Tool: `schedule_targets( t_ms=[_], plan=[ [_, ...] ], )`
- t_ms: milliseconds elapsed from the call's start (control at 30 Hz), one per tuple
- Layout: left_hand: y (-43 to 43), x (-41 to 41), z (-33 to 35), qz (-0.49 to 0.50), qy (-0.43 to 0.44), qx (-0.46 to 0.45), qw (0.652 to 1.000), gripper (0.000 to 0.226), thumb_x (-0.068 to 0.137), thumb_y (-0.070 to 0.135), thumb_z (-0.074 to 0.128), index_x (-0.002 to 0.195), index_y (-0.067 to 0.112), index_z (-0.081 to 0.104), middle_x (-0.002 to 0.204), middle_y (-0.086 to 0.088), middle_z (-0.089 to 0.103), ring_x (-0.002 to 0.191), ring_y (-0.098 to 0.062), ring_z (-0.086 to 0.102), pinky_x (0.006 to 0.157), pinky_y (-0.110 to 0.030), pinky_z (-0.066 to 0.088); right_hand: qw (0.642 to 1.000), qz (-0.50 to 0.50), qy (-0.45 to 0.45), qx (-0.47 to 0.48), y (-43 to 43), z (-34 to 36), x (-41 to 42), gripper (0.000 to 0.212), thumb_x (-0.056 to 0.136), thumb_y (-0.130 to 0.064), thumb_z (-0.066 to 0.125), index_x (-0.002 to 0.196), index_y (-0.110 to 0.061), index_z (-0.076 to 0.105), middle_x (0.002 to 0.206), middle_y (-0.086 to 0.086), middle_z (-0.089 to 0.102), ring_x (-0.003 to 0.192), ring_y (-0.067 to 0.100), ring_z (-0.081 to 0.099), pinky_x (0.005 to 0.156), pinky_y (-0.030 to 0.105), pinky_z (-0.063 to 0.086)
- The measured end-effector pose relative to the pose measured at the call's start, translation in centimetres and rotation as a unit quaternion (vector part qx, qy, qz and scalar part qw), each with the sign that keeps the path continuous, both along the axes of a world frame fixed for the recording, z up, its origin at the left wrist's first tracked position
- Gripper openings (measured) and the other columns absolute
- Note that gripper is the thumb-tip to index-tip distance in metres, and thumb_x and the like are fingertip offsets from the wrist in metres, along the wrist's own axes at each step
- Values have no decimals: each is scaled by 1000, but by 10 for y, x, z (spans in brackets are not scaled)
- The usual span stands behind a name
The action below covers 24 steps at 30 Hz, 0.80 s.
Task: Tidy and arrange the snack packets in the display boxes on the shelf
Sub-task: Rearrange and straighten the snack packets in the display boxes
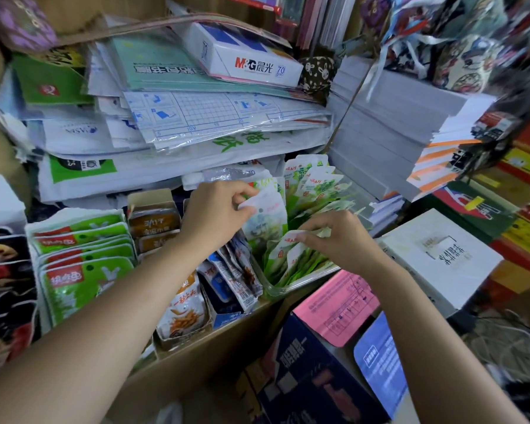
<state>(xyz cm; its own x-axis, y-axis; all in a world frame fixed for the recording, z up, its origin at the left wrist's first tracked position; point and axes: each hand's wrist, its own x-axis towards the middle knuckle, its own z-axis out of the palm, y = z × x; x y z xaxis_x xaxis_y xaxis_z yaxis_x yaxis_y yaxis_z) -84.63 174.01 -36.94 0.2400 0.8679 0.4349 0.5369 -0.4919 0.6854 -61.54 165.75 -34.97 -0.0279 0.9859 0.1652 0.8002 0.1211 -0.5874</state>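
Both your hands are in the clear tray (pixel 277 289) of green-and-white snack packets (pixel 315 191) on the shelf. Your left hand (pixel 214 209) pinches the top edge of a tall packet (pixel 265 223), which stands upright at the left side of the tray. Your right hand (pixel 334 237), with the fingers curled, pinches the top of a front packet (pixel 283 254) in the same tray. Just left of the tray, a blue box (pixel 227 319) holds dark-printed packets (pixel 242 270). Beside it an orange packet (pixel 184 310) stands in a small carton. Further left is a row of green packets (pixel 83 264). A white box (pixel 441 255) lies to the right of the tray.
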Motion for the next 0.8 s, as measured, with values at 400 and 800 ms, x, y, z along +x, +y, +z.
schedule_targets(
  t_ms=[400,800],
  plan=[
    [-1,9,-2,26,99,71,992,31,87,40,73,118,32,73,110,11,67,97,-15,63,66,-28,44,998,-1,58,38,-19,-4,2,18,88,-20,75,87,-37,78,87,-26,73,84,5,70,76,25,56],
    [-17,-4,-7,-100,75,66,990,31,82,57,69,104,36,74,102,18,60,91,-2,53,72,-28,47,995,-4,30,92,13,-15,-32,9,87,-17,75,94,-16,81,85,-2,78,77,10,72,73,32,58]
  ],
)
